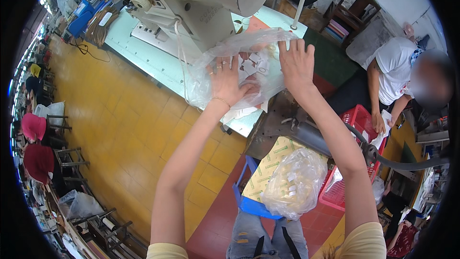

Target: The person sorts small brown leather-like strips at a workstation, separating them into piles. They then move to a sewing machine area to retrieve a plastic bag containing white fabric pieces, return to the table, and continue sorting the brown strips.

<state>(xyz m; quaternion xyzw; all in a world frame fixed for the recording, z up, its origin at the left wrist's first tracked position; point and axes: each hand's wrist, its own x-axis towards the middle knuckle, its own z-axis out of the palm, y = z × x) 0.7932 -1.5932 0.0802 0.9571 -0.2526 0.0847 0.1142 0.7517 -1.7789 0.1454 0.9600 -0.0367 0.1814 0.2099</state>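
Observation:
A clear plastic bag [268, 79] lies on the pale green sewing table [143, 60], below the sewing machine [191, 5]. Small white paper pieces [253, 64] and some reddish ones show in it. My left hand [226, 82], with rings on its fingers, rests against the bag's left part, fingers spread and thumb out to the right. At the bag's right edge, my right hand [297, 64] has its fingers bent over the plastic; its thumb is hidden.
On my lap are a blue tray [256, 207], a yellow printed sheet [268, 168] and another filled plastic bag [294, 182]. A dark machine part [311, 136] sits under my right forearm. To the right, another person handles white cloth over red baskets [357, 115].

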